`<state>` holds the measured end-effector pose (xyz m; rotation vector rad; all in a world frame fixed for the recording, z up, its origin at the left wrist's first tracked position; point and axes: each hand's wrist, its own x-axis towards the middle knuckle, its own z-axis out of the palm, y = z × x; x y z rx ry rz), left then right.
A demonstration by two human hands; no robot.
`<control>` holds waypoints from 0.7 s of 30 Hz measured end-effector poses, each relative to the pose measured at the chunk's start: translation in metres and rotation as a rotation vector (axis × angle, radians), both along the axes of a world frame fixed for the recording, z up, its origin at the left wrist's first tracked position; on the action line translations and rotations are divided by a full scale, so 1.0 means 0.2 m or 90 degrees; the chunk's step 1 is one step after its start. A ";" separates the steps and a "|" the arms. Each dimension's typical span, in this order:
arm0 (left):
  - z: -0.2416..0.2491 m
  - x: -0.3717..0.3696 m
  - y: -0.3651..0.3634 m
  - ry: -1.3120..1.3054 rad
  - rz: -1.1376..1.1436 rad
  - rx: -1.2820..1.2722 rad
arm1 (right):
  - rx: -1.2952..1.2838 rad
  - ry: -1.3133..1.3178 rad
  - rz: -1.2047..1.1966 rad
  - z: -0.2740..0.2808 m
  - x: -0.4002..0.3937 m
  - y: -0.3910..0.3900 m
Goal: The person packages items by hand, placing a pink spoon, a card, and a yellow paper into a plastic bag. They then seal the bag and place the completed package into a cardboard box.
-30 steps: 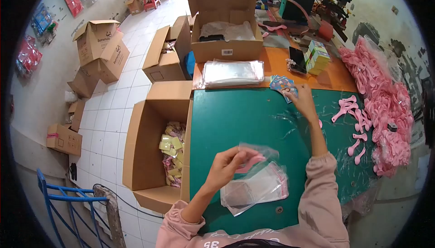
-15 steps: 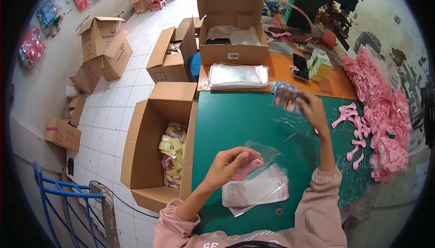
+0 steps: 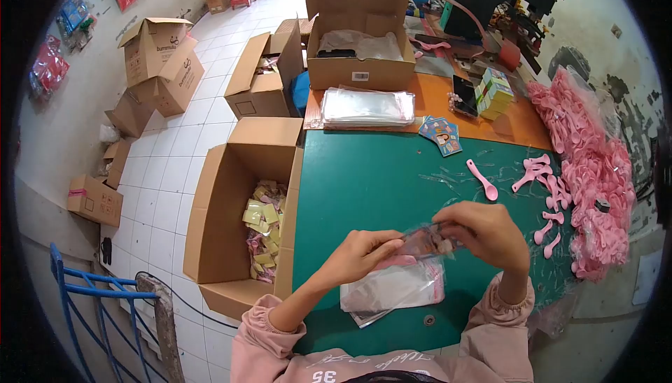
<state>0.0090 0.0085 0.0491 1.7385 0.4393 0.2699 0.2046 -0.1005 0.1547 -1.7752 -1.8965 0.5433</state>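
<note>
My left hand [image 3: 360, 253] is closed on the edge of a clear plastic bag [image 3: 413, 232]. A pink spoon [image 3: 399, 262], partly hidden, shows below its fingers. My right hand [image 3: 486, 232] pinches a printed card [image 3: 441, 241], blurred by motion, at the bag's right side. The card overlaps the bag in this view. Under both hands lies a stack of clear bags [image 3: 392, 292] on the green table top [image 3: 350, 187]. A loose pink spoon [image 3: 483, 180] rests beyond my right hand, and several fanned blue cards [image 3: 442, 136] lie at the mat's far edge.
Pink spoons [image 3: 549, 183] lie scattered at the right beside a big heap of bagged spoons [image 3: 595, 173]. An open carton [image 3: 210, 222] with yellow and pink packets stands left of the table. Behind are more clear bags [image 3: 367, 108], a phone [image 3: 463, 96] and an open box [image 3: 360, 79].
My right hand has come down from the fanned cards with a card and met the bag in my left hand. The loose spoon and the fanned cards now show fully.
</note>
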 end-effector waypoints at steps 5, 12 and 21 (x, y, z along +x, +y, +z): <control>-0.01 -0.01 0.01 -0.064 0.006 -0.090 | 0.161 0.080 -0.142 0.01 0.02 -0.06; 0.02 0.01 0.00 0.018 -0.071 -0.005 | 0.020 0.014 -0.013 -0.03 0.02 -0.08; 0.01 0.04 -0.08 0.039 -0.077 0.000 | -0.092 0.068 0.096 -0.25 -0.02 -0.03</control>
